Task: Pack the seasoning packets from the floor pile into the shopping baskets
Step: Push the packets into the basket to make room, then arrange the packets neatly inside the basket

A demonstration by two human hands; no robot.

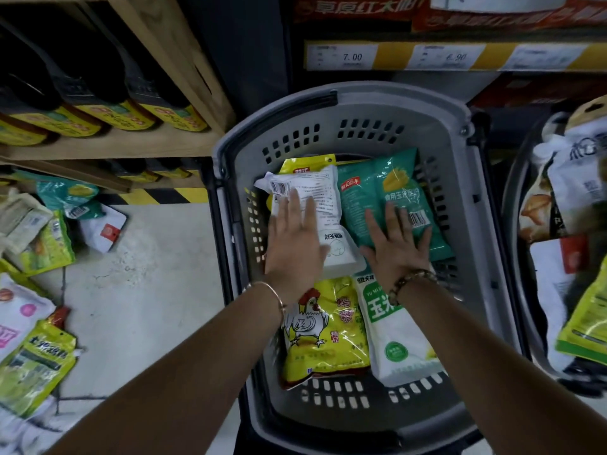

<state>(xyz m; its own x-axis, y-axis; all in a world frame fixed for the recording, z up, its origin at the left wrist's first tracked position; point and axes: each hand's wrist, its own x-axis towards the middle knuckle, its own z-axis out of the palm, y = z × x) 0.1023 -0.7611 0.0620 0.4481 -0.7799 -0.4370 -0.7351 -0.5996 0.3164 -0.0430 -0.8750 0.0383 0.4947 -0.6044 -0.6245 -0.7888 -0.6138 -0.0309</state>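
I'm in a grocery shop; beyond the grey shopping basket (pixel 394 93) in front of me, a yellow shelf edge carries printed price labels (pixel 341 56) reading 7.00 and 6.90; left of the basket a wooden rack (pixel 131 146) holds rows of dark yellow-labelled bottles (pixel 98 93); branded food packets (pixel 46 247) lie on the floor below that rack.

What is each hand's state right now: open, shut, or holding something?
Left hand: open, flat on the white packet.
Right hand: open, flat on the teal packet.
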